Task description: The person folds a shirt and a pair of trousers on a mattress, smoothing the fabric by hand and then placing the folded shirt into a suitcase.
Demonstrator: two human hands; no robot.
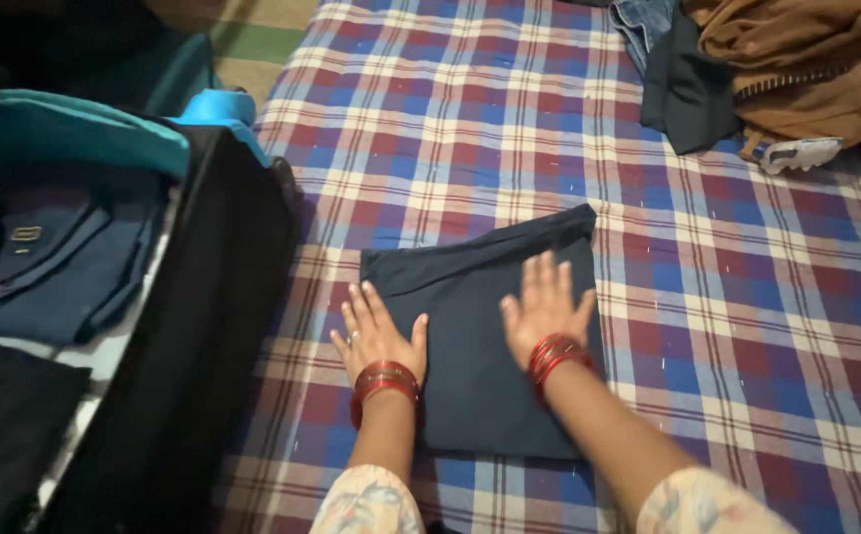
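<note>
Dark cloth (480, 366) lies folded square on bedsheet (747, 297); left hand (379, 336) and right hand (544, 309) press it flat, fingers spread, gripping nothing; suitcase (193, 336) open, part packed

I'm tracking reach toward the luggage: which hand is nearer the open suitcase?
Left. The left hand lies flat on the folded dark cloth's left edge, close to the suitcase; the right hand presses the cloth farther right.
</note>
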